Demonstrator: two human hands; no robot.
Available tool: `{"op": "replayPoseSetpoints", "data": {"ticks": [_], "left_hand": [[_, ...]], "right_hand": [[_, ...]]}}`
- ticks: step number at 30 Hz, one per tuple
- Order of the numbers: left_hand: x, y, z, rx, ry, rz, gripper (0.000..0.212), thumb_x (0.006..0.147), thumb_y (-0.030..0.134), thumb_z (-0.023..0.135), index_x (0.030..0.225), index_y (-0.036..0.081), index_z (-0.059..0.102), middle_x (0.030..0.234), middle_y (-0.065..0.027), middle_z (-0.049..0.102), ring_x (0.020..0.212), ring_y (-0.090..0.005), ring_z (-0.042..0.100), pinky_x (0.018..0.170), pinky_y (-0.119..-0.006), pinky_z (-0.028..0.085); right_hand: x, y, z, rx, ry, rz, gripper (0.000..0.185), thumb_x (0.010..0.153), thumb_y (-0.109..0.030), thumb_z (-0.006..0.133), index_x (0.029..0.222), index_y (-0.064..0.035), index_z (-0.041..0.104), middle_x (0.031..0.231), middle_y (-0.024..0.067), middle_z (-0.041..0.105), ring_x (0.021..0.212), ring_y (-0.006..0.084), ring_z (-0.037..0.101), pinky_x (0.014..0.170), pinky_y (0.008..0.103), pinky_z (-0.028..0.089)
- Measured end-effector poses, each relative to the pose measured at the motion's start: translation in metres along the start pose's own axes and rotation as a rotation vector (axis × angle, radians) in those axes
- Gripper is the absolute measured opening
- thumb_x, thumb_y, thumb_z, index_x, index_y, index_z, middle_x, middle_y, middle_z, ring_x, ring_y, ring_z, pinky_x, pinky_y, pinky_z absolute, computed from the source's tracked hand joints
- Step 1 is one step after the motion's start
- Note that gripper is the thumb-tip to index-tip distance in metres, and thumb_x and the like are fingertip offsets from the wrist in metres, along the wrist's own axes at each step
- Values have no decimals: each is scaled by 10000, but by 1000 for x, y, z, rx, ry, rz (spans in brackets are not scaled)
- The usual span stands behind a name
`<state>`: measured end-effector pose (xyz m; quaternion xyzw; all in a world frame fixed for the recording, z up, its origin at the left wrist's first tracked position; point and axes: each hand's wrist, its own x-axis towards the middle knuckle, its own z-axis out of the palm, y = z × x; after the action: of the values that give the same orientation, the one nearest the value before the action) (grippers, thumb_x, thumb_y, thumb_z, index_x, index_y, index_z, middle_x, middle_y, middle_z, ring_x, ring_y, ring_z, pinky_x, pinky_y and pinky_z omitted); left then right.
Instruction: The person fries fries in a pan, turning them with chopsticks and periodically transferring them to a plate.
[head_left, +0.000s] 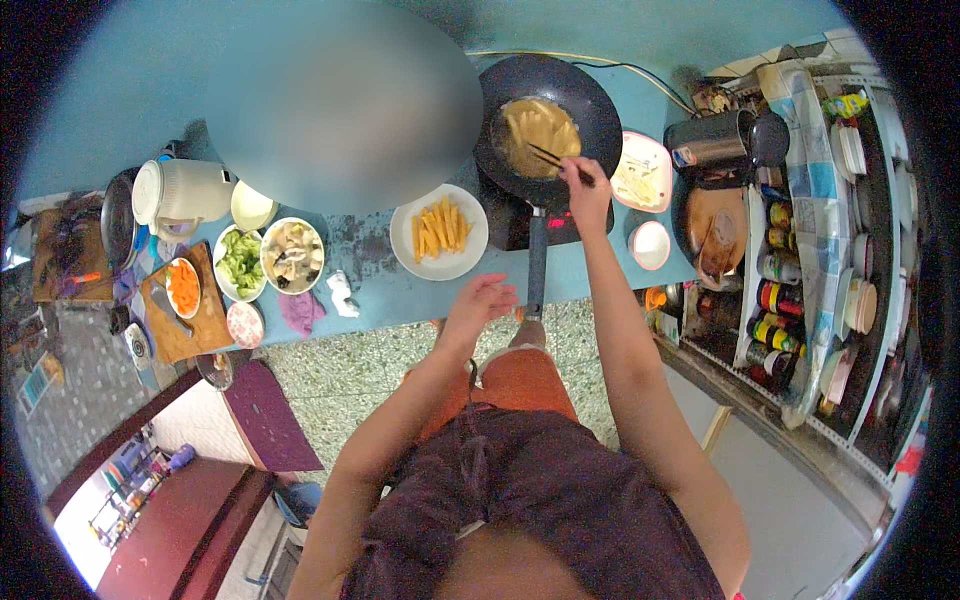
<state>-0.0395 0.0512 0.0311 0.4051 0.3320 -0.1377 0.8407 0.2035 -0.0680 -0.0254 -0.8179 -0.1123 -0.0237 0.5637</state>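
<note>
My right hand (589, 187) grips a pair of dark chopsticks (544, 155), their tips down in the wok (600, 97). Inside the wok, pale yellow strips (544, 127) lie in bubbling oil. The wok sits on an electric cooktop (559, 225) with a lit red display, and its grey-black handle (537, 255) points towards me. To the left of that handle hovers my left hand (480, 306), fingers spread, with nothing in it. A white plate (405, 259) of golden fried strips (441, 229) lies beyond my left hand.
Right of the wok are a pink-rimmed dish (656, 199) with scraps and a small bowl (649, 245). On the left stand bowls of green vegetable (240, 262), mixed pieces (292, 255) and orange pieces (184, 287), near a cutting board (206, 322) and a pitcher (187, 195). Shelves (750, 300) hold jars at right.
</note>
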Motion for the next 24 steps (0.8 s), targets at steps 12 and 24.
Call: {"op": "replayPoseSetpoints", "data": {"ticks": [12,24], "left_hand": [[-20,2,-21,-18,30,-36,330,932,193,511,1218,32,480,1117,-131,593,996,-231,603,884,-331,490],[-10,-7,4,-54,73,-14,329,929,187,515,1209,19,484,1093,-140,601,960,-226,618,858,-338,509]], "right_hand": [[8,32,-29,3,123,170,376,908,-319,589,1049,27,631,937,83,638,837,147,630,698,251,504],[7,-7,-2,189,-105,61,143,882,-125,610,924,9,635,851,50,610,738,116,583,659,252,477]]}}
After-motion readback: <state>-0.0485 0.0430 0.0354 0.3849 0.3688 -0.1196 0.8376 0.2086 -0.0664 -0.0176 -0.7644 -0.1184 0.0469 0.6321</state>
